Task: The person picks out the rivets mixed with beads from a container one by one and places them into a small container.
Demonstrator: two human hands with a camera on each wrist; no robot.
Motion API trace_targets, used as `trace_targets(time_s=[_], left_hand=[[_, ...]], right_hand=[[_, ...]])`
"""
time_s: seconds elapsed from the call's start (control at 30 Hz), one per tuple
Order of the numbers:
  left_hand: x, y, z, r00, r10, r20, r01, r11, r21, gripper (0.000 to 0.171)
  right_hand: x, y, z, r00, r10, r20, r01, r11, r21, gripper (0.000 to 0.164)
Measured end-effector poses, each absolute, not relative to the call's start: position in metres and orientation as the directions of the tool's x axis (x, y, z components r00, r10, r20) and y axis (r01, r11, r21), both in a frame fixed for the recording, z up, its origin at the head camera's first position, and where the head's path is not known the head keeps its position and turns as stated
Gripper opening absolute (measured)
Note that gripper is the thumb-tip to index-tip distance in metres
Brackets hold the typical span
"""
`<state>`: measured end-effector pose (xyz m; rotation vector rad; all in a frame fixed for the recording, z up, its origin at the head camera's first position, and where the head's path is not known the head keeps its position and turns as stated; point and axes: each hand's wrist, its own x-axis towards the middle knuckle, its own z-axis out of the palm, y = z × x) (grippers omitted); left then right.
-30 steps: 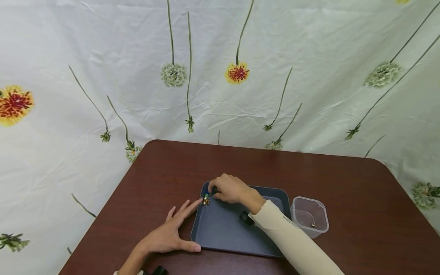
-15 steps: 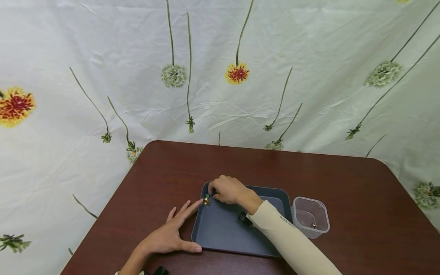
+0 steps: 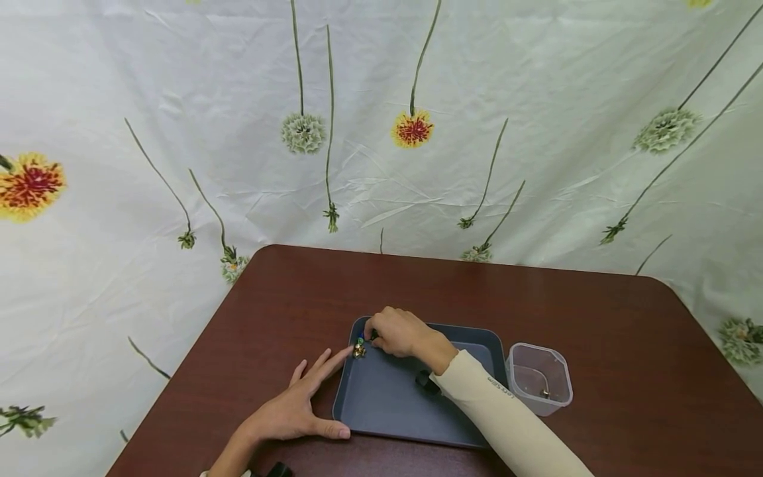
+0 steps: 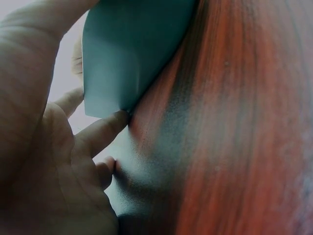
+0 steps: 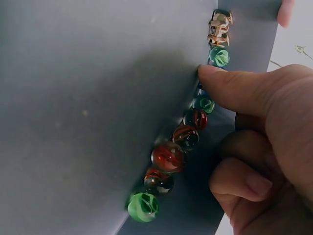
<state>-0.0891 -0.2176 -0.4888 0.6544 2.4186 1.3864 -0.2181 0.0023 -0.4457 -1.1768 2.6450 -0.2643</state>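
A row of glass marbles (image 5: pixel 167 157) lies along the left side of the dark grey tray (image 3: pixel 405 407), green, red and dark ones among them. At the near end of that row sits a small gold hair claw clip (image 5: pixel 219 28). My right hand (image 3: pixel 404 332) reaches over the tray. Its thumb (image 5: pixel 230 83) lies at the row between two green marbles, partly covering a blue one, while the other fingers are curled; I cannot tell whether they pinch it. My left hand (image 3: pixel 292 409) spreads at the tray's left side, index fingertip at the rim near the clip, thumb at the front corner.
A clear plastic box (image 3: pixel 539 377) stands against the tray's right side, with a small shiny item inside. The brown table (image 3: pixel 626 371) extends around both. Behind it hangs a white cloth (image 3: pixel 369 172) printed with flowers.
Both hands stay nearly in place. A blue spot beside the right fingertips, hidden half a second ago, shows again now. The head view has shifted very slightly.
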Motion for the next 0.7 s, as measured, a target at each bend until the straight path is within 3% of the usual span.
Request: trace_targets(time_s=[0.7], left_hand=[[-0.0872, -0.2178, -0.4886, -0.860, 0.510, -0.014, 0.248, 0.442, 0.862, 0.109]], right_hand=[[-0.2156, 0.0037, -0.4467, -0.640, -0.758, -0.126, -0.709, 0.645, -0.284, 0.011]])
